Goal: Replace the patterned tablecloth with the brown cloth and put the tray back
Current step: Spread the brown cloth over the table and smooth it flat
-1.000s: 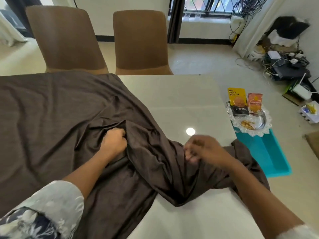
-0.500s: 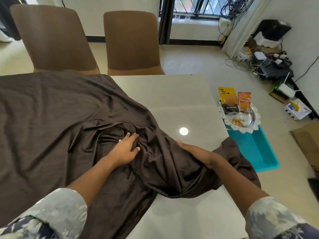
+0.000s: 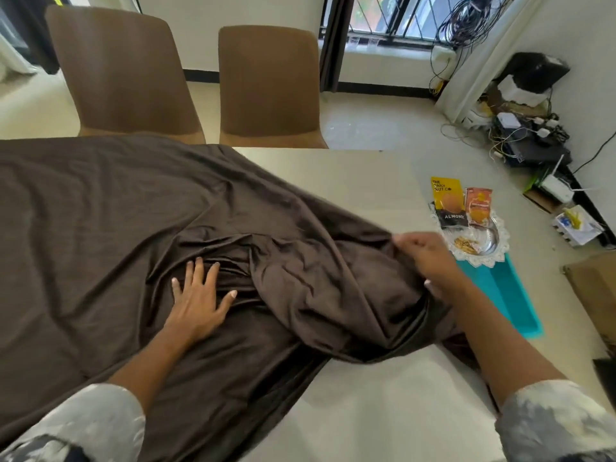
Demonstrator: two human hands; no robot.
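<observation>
Brown, dark and slightly shiny, the large woven cloth covers the left and middle of the pale glossy tabletop, lying fairly smooth at the far left and bunched into thick folds toward the near right. The tabletop's far right corner and near right part are bare.

The left hand lies flat on the cloth with fingers straight and spread, palm down, pressing just left of the bunched folds and holding nothing. The right hand is raised above the table's right edge, its fingers curled round a gathered edge of the cloth, which stretches taut from that grip back toward the middle. Both forearms come out of pale patterned sleeves.

Off the tabletop, just past its right edge and lower down, sits the teal plastic tray; what it rests on I cannot tell. On its far end lies a white lace doily with a clear glass bowl on it, and a yellow-and-black almond packet and an orange snack packet stand upright at the bowl's far side.

Two brown moulded chairs stand at the far side of the table
</observation>
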